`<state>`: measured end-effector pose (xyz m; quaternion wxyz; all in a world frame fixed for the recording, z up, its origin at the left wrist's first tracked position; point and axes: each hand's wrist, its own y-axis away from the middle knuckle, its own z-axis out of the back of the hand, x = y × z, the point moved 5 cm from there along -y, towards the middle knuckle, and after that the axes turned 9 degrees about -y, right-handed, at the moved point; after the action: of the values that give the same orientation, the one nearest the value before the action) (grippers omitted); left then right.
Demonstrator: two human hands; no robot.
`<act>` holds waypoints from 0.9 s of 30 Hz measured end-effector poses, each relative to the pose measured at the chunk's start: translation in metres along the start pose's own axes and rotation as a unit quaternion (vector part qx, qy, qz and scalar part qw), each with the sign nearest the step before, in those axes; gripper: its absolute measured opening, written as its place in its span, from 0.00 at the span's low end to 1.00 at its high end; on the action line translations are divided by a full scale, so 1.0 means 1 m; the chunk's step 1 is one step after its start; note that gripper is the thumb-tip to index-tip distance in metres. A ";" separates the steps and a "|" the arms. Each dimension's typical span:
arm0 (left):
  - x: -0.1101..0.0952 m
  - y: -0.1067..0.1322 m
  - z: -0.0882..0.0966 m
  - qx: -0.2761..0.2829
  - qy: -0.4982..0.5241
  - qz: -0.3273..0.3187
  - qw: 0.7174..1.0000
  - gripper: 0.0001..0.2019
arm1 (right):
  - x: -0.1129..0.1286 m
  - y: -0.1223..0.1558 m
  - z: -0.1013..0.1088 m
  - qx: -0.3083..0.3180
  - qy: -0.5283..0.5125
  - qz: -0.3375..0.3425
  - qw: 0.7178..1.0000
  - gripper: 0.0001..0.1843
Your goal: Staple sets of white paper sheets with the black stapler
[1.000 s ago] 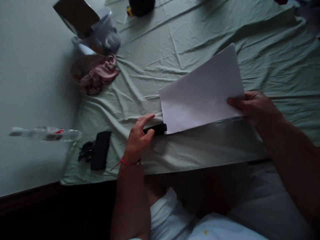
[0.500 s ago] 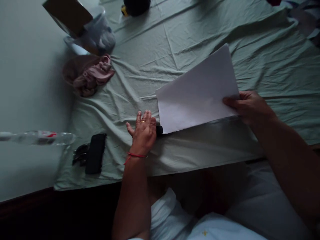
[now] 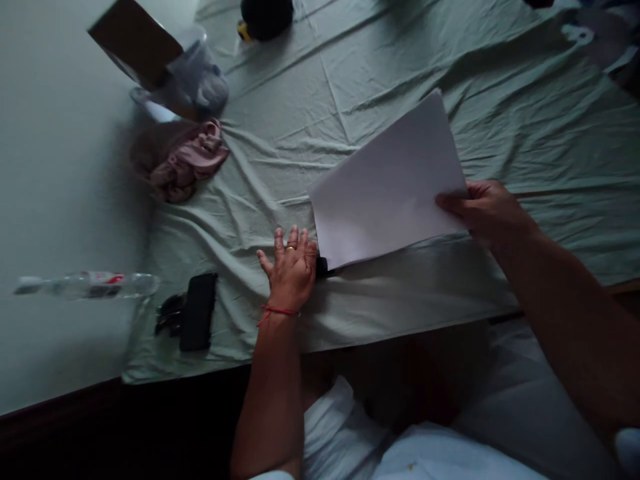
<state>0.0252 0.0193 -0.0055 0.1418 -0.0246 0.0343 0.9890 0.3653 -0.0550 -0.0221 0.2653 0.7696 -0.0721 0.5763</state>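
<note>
A white sheet of paper (image 3: 387, 187) lies tilted over the pale green cloth (image 3: 380, 87). My right hand (image 3: 483, 210) pinches its right edge, thumb on top. My left hand (image 3: 290, 267) lies flat on the cloth with fingers spread, covering most of a black stapler-like object (image 3: 322, 267); only its dark end shows, at the paper's lower left corner. A red thread is round my left wrist and a ring is on one finger.
A black phone (image 3: 199, 311) and a dark clip-like item (image 3: 169, 315) lie left of my hand. A clear plastic bottle (image 3: 85, 285) lies on the bare white table. A pink cloth (image 3: 183, 163), a brown box (image 3: 135, 41) on a plastic bag and a dark object (image 3: 265, 15) sit farther back.
My left hand went from gripping the black object with curled fingers to lying flat over it with fingers spread. The paper and my right hand shifted slightly left.
</note>
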 end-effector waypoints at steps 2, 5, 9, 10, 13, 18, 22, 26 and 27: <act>-0.001 0.000 0.000 -0.002 0.003 0.000 1.000 0.25 | 0.001 0.001 -0.001 -0.002 -0.017 0.000 1.000 0.17; 0.000 0.001 0.001 -0.040 0.021 0.015 0.999 0.24 | 0.000 0.000 0.000 -0.005 -0.018 0.005 1.000 0.16; 0.003 0.012 0.011 -0.154 0.045 0.069 0.985 0.22 | -0.001 0.000 0.002 -0.014 -0.010 0.009 1.000 0.14; 0.002 0.016 0.014 -0.179 0.054 0.077 0.979 0.22 | -0.001 -0.001 0.002 -0.013 -0.010 0.010 1.000 0.15; -0.002 0.024 0.020 -0.181 0.076 0.069 0.978 0.20 | 0.001 -0.002 0.002 -0.014 -0.016 0.020 1.000 0.17; 0.011 0.025 0.011 -0.007 0.077 0.020 0.997 0.36 | 0.005 -0.004 0.008 -0.041 -0.004 0.028 0.999 0.20; 0.034 0.020 0.009 0.005 0.078 -0.037 0.996 0.29 | 0.005 -0.006 0.011 -0.040 -0.005 0.035 0.999 0.20; 0.049 0.014 0.009 0.005 0.092 -0.054 0.994 0.22 | 0.004 -0.007 0.013 -0.040 0.009 0.040 0.998 0.19; 0.054 0.013 0.011 -0.003 0.082 -0.038 0.996 0.22 | 0.004 -0.008 0.013 -0.043 0.010 0.039 0.998 0.19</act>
<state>-0.0308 0.0226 0.0034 0.1761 -0.1070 0.0416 0.9777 0.3812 -0.0543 -0.0231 0.2760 0.7483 -0.1242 0.5902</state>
